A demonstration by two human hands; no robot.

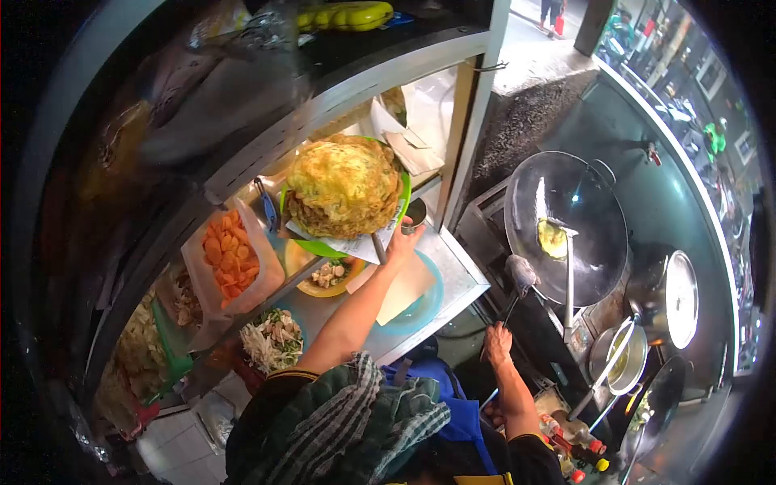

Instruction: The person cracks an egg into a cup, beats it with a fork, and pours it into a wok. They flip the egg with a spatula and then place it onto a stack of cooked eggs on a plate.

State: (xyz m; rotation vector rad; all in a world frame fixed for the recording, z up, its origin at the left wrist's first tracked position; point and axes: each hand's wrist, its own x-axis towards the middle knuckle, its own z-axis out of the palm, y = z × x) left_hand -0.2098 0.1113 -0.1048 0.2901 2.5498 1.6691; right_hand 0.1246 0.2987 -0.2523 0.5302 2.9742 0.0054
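My left hand (402,240) reaches under the rim of a green plate and closes around a small metal cup (415,212). Large golden fried omelettes (346,186) are piled on that green plate (406,194), above paper. On the right, my right hand (498,343) grips the thin handle of a ladle (522,272), whose greyish rounded head lies beside the wok (594,242). Inside the wok, a small yellow egg portion (553,239) sits near a long-handled spatula (569,279).
A tub of orange crisps (229,255), a yellow bowl of chopped food (329,277) and a plate of shredded vegetables (273,343) stand left. A blue plate (428,305) holds brown paper. Pots (618,356) and bottles (594,446) crowd the right.
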